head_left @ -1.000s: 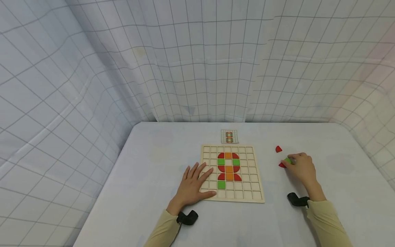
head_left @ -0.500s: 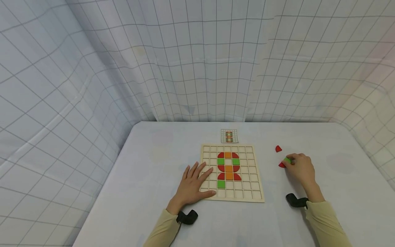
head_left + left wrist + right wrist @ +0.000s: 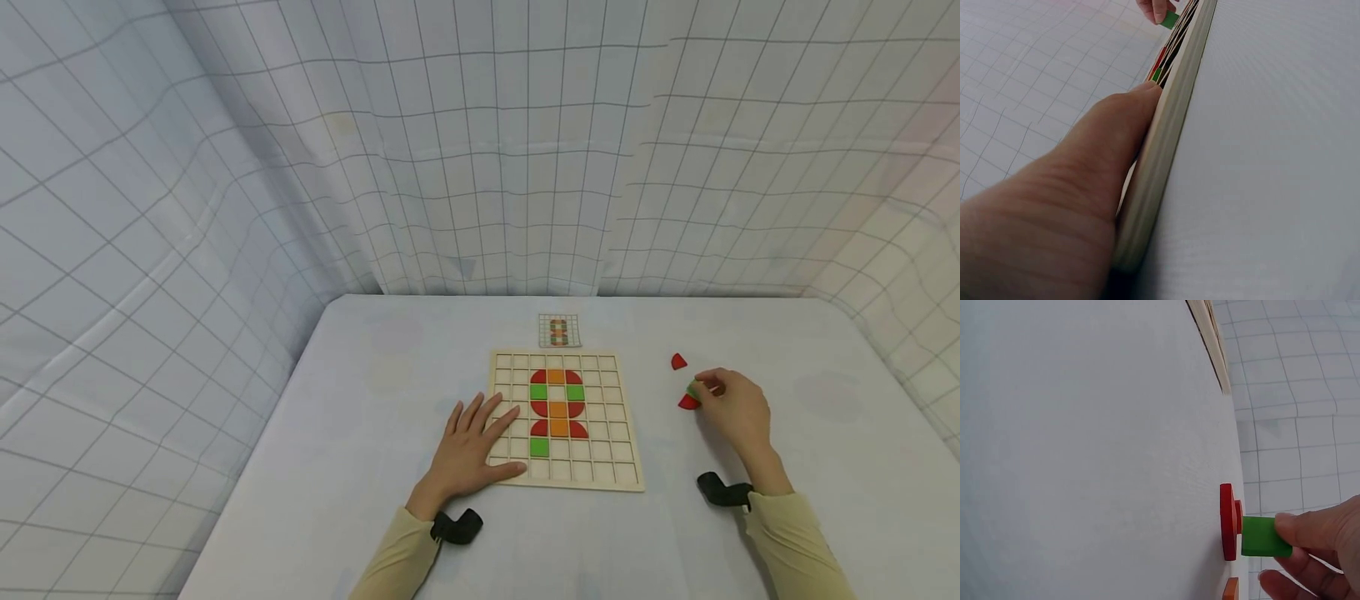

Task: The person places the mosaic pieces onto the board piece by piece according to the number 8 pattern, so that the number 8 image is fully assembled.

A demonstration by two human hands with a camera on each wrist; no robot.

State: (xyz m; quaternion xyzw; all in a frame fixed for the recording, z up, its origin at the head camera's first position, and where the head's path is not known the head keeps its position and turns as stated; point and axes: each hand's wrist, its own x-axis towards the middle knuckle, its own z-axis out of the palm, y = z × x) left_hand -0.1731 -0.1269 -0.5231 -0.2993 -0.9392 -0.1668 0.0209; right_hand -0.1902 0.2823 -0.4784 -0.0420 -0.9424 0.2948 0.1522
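Over the right side of the table, my right hand [image 3: 738, 412] pinches a green square tile [image 3: 1261, 537] between thumb and fingertips; in the right wrist view it is raised off the table. Near it lie a red quarter-round tile [image 3: 687, 402] and, farther off, another red quarter-round tile [image 3: 678, 361]. My left hand [image 3: 467, 454] rests spread on the left part of the wooden grid board [image 3: 626, 475], its thumb along the near edge. Red, orange and green tiles sit in the board's middle columns, including a lone green tile [image 3: 539, 447] lowest down.
A small pattern card [image 3: 558, 331] lies behind the board. Part of an orange piece [image 3: 1231, 589] shows at the bottom of the right wrist view. Checked white curtains [image 3: 525, 167] hang behind the table and at both sides.
My right hand has raised and tilted the green tile, uncovering more of the red tile beside it. The left hand keeps its place on the board.
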